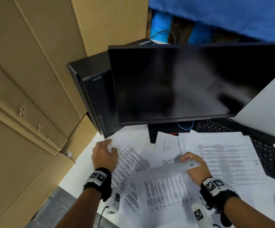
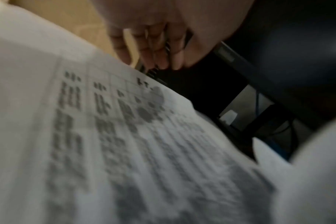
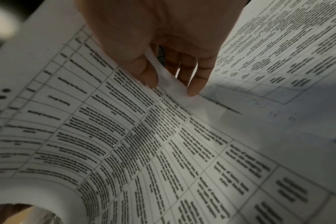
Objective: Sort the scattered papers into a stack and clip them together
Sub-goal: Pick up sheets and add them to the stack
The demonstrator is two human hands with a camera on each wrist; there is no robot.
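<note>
Risk: the curled white printed sheet point(image 1: 171, 168), pinched between thumb and fingers point(image 3: 196, 84) of the right hand point(image 1: 194, 163), could crease or drag neighbouring pages off the white desk point(image 1: 265, 102). Left hand point(image 1: 104, 155): fingers loosely bent at another sheet's corner; grip unclear. Count: roughly six loose sheets visible, overlapping before the black monitor point(image 1: 182, 83); clips, none visible.

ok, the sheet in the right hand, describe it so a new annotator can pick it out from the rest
Start at the black monitor; scattered papers cover the white desk below it. The sheet lies nearest the person, between the wrists, printed with a table of text. It is the only one lifted: the right hand pinches its far edge, which curls up off the pile.
</note>
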